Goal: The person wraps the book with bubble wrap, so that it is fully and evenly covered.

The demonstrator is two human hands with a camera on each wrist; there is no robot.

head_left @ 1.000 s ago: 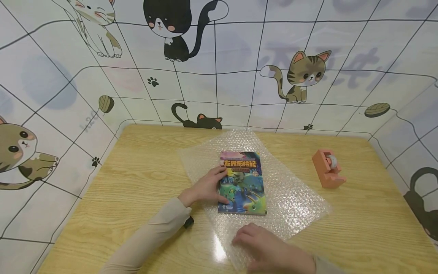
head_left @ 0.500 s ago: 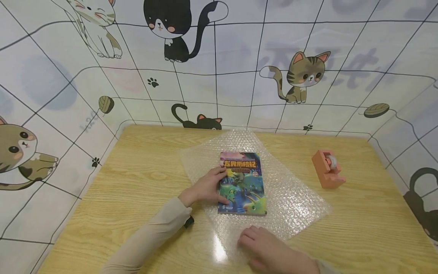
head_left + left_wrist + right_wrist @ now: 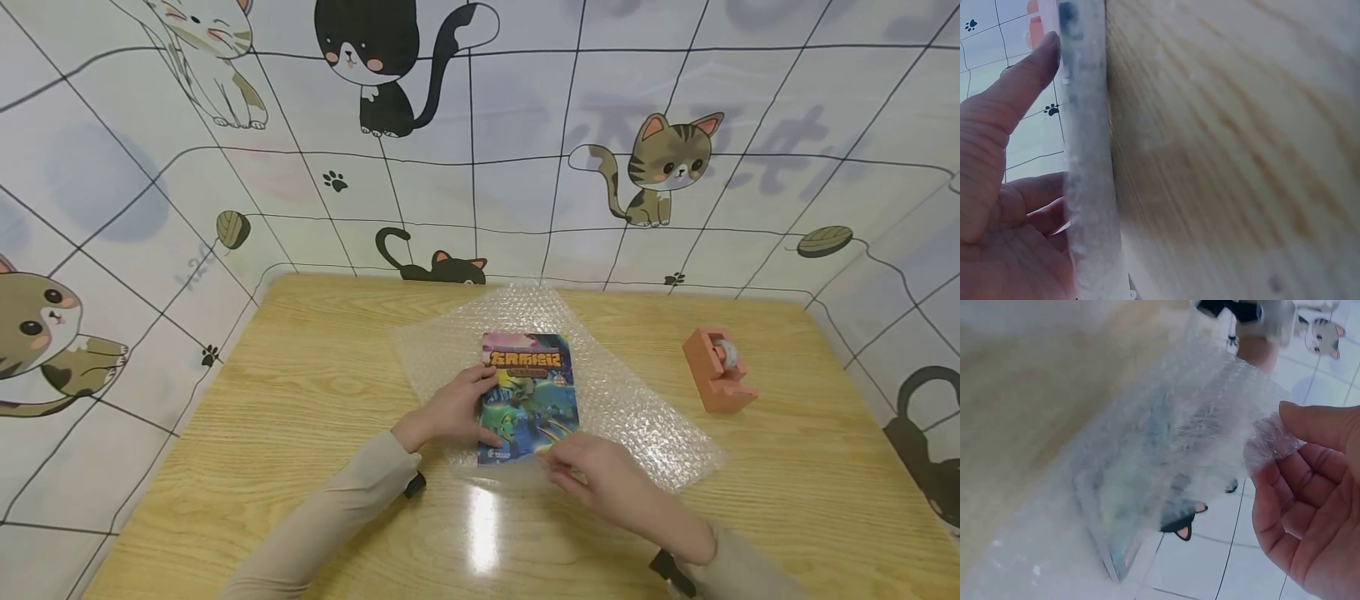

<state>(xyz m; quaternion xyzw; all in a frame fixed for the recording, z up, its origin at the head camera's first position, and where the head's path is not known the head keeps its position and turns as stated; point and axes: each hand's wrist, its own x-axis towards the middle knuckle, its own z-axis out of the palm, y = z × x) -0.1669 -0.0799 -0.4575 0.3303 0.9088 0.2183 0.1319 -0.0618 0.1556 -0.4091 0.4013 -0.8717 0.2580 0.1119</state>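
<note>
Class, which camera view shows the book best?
The head view: the book lies cover up, mostly in plain sight, with the left hand over its left edge and the right hand over its lower right corner. The right wrist view shows it blurred through bubble wrap; in the left wrist view it is hard to make out.

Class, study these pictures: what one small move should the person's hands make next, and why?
Probably the right hand should draw the bubble wrap's lifted edge farther over the book. It pinches that edge near the book's lower end, most of the cover lies bare, and the left hand rests at the book's left side, seemingly steadying it.
</note>
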